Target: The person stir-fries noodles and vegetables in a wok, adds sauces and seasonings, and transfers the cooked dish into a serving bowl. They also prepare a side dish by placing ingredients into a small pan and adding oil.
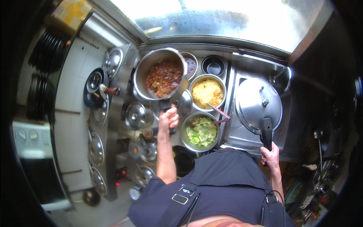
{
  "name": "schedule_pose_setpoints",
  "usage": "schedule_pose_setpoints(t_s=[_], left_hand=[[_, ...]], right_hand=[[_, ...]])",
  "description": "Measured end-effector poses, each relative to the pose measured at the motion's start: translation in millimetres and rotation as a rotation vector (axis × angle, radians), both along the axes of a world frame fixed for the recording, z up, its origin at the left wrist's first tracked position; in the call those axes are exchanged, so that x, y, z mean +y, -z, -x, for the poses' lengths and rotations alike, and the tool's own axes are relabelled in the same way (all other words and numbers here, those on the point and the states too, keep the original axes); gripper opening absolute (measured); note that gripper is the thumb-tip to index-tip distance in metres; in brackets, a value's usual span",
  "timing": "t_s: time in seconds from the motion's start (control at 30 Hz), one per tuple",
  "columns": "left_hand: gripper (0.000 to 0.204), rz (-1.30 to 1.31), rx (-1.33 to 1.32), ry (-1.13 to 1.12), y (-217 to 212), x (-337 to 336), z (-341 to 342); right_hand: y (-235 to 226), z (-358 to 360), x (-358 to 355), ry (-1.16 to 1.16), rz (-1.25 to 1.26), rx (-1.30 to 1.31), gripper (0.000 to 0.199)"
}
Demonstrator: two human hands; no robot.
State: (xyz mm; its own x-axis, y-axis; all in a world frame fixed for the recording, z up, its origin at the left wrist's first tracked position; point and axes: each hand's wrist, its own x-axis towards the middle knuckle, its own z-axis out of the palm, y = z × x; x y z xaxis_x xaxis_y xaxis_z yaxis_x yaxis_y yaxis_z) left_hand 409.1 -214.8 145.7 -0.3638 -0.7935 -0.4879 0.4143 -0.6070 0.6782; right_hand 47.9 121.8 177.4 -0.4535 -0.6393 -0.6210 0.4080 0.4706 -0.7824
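Observation:
My left hand grips the black handle of a large steel pressure-cooker pot and holds it tilted over the counter. The pot is full of reddish-brown stew. My right hand grips the black handle of the pot's steel lid, which hangs flat over the sink area on the right. Just below the pot sits a small round lid.
A steel bowl of shredded yellow food with a spoon, a bowl of green salad, a dark-filled bowl and an empty black bowl stand on the counter. Several lidded pots line the left. A window runs along the back.

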Motion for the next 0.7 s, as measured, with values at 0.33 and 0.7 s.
schedule_pose_setpoints(t_s=[0.33,0.7], left_hand=[[0.017,0.023,0.055,0.325,-15,112,57],[0.013,0.03,-0.061,0.445,-31,245,83]], right_hand=[[-101,-63,-73,-0.207,0.239,0.078,0.017],[-70,-105,1,-0.336,0.201,0.151,0.016]])
